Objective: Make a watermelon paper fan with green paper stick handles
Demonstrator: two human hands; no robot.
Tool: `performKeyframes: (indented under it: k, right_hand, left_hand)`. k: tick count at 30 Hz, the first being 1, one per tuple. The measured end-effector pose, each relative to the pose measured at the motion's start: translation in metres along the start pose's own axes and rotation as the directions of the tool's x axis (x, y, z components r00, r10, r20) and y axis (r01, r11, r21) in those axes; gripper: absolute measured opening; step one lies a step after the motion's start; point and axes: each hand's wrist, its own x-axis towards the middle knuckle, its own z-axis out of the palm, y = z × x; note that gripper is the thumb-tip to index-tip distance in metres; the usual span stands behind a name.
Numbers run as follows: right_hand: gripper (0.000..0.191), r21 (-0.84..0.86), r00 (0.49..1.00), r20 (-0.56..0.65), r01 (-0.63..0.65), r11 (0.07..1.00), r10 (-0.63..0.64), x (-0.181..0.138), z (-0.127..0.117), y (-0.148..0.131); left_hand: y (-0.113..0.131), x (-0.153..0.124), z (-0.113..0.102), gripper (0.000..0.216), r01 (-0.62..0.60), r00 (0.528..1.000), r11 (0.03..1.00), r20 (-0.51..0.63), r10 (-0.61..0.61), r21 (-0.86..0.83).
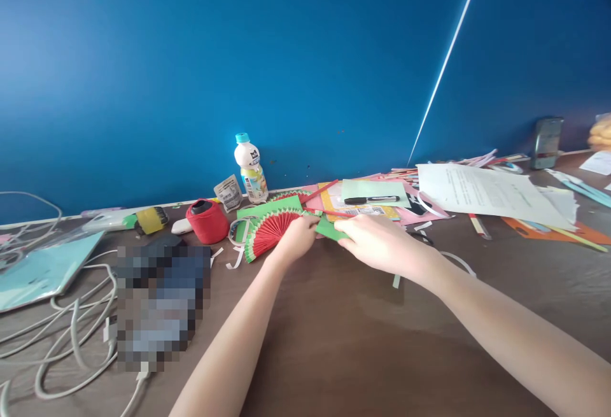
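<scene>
A pleated paper fan (268, 231), red with a white and green rim like a watermelon slice, lies on the brown table (344, 334). My left hand (296, 239) is closed on the fan's right end. My right hand (377, 242) lies just to the right, fingers curled over a green paper piece (329, 229) that joins the fan. A green sheet (270, 208) sits under and behind the fan. Both forearms reach in from the bottom of the view.
A small drink bottle (250, 169) stands by the blue wall, a red roll (207, 219) to its left. Coloured papers with a black marker (371, 200) and white sheets (482, 191) lie right. White cables (71, 334) and a teal laptop (42, 270) lie left.
</scene>
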Motion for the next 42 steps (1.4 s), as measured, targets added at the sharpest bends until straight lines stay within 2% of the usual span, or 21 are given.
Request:
performKeyframes:
  k: [2, 3, 5, 8, 10, 11, 12, 15, 17, 18, 21, 25, 29, 32, 34, 35, 36, 38, 40, 42]
  right_hand:
    - [0.020, 0.087, 0.993, 0.086, 0.074, 0.993, -0.082, -0.008, 0.000, -0.009]
    - [0.022, 0.126, 0.980, 0.103, 0.156, 0.980, -0.170, -0.012, 0.002, -0.015]
    - [0.023, 0.201, 0.935, 0.150, 0.289, 0.936, -0.321, -0.018, 0.008, -0.030]
    - [0.045, 0.429, 0.824, 0.298, 0.336, 0.838, -0.483, -0.024, 0.014, -0.044]
    - [0.055, 0.547, 0.782, 0.347, 0.279, 0.789, -0.517, -0.021, 0.014, -0.043]
    - [0.052, 0.590, 0.790, 0.352, 0.230, 0.774, -0.503, -0.017, 0.014, -0.040]
    - [0.047, 0.619, 0.820, 0.348, 0.163, 0.768, -0.454, -0.012, 0.015, -0.034]
    - [0.030, 0.573, 0.956, 0.177, 0.093, 0.815, -0.233, 0.008, 0.027, -0.012]
    - [0.018, 0.453, 0.995, 0.055, 0.048, 0.890, -0.082, 0.021, 0.039, 0.003]
    - [0.018, 0.411, 0.998, 0.029, 0.032, 0.911, -0.048, 0.026, 0.044, 0.010]
    - [0.024, 0.352, 0.994, 0.109, -0.055, 0.934, 0.018, 0.033, 0.050, 0.031]
    - [0.011, 0.250, 0.954, 0.274, -0.190, 0.949, 0.119, 0.030, 0.038, 0.060]
    - [0.013, 0.125, 0.924, 0.259, -0.321, 0.939, 0.282, 0.026, 0.028, 0.076]
    - [0.009, 0.160, 0.947, 0.214, -0.277, 0.947, 0.241, 0.027, 0.029, 0.068]
    - [0.010, 0.272, 0.982, 0.140, -0.163, 0.948, 0.129, 0.029, 0.035, 0.057]
    - [0.012, 0.396, 0.998, 0.056, -0.045, 0.917, 0.025, 0.031, 0.040, 0.050]
    - [0.016, 0.501, 0.998, 0.007, 0.055, 0.864, -0.067, 0.033, 0.045, 0.044]
    - [0.024, 0.594, 0.979, -0.047, 0.189, 0.782, -0.200, 0.037, 0.056, 0.034]
    - [0.026, 0.576, 0.964, -0.109, 0.260, 0.775, -0.242, 0.040, 0.066, 0.029]
    - [0.025, 0.554, 0.962, -0.125, 0.270, 0.787, -0.242, 0.041, 0.073, 0.028]
  left_hand:
    - [0.000, 0.003, -0.013, 0.034, 0.059, 0.998, 0.995, -0.025, -0.061, -0.076]
    - [0.001, 0.003, -0.020, 0.036, 0.080, 0.996, 0.990, -0.024, -0.084, -0.117]
    - [0.006, 0.001, -0.034, 0.035, 0.125, 0.991, 0.962, -0.011, -0.132, -0.243]
    - [0.017, -0.011, -0.052, 0.032, 0.090, 0.996, 0.995, -0.008, -0.090, -0.043]
    - [0.022, -0.023, -0.057, 0.031, 0.032, 0.994, 0.999, 0.106, -0.036, 0.037]
    - [0.023, -0.029, -0.057, 0.031, 0.011, 0.987, 0.998, 0.160, -0.022, 0.068]
    - [0.022, -0.034, -0.055, 0.030, 0.019, 0.980, 0.994, 0.197, -0.040, 0.105]
    - [0.014, -0.042, -0.044, 0.028, 0.014, 0.971, 0.978, 0.229, -0.062, 0.208]
    - [0.005, -0.042, -0.035, 0.028, -0.020, 0.978, 0.959, 0.203, -0.039, 0.283]
    - [0.001, -0.041, -0.031, 0.028, -0.020, 0.982, 0.942, 0.181, -0.044, 0.335]
    - [-0.010, -0.038, -0.027, 0.030, 0.001, 0.980, 0.904, 0.180, -0.086, 0.428]
    - [-0.017, -0.037, -0.032, 0.024, 0.061, 0.950, 0.917, 0.259, -0.174, 0.394]
    - [-0.017, -0.039, -0.038, 0.023, 0.129, 0.916, 0.943, 0.329, -0.232, 0.306]
    - [-0.016, -0.039, -0.039, 0.025, 0.130, 0.910, 0.958, 0.354, -0.218, 0.255]
    - [-0.017, -0.039, -0.039, 0.026, 0.106, 0.920, 0.962, 0.341, -0.191, 0.252]
    - [-0.018, -0.039, -0.039, 0.027, 0.096, 0.925, 0.963, 0.334, -0.179, 0.251]
    - [-0.019, -0.039, -0.040, 0.028, 0.089, 0.928, 0.966, 0.332, -0.168, 0.241]
    - [-0.023, -0.039, -0.040, 0.030, 0.091, 0.930, 0.977, 0.335, -0.152, 0.193]
    - [-0.027, -0.040, -0.041, 0.031, 0.103, 0.931, 0.984, 0.334, -0.146, 0.142]
    - [-0.028, -0.041, -0.041, 0.032, 0.113, 0.938, 0.986, 0.314, -0.146, 0.122]
